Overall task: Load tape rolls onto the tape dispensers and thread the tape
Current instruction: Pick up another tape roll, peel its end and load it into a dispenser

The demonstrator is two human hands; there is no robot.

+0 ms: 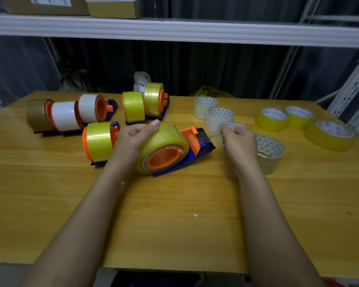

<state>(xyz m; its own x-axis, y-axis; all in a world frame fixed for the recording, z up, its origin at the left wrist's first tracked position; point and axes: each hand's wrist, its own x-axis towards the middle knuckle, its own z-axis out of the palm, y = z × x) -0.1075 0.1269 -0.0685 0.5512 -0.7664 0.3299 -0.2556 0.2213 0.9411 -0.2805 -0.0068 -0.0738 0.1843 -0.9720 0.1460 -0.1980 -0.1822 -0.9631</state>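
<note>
A blue and orange tape dispenser (197, 147) lies in the middle of the wooden table (174, 214), with a yellow tape roll (166, 139) on its orange hub. My left hand (134, 137) grips that roll from the left, thumb on top. Just right of the dispenser's front end, my right hand (237, 142) pinches a clear strip of tape (212, 134) that runs out from there.
Several loaded dispensers stand at the back left (71, 114) and centre (145, 104), one (100, 141) right beside my left hand. Loose white rolls (218, 117), a clear roll (270, 154) and yellow rolls (298, 121) lie to the right. A shelf (174, 30) runs overhead.
</note>
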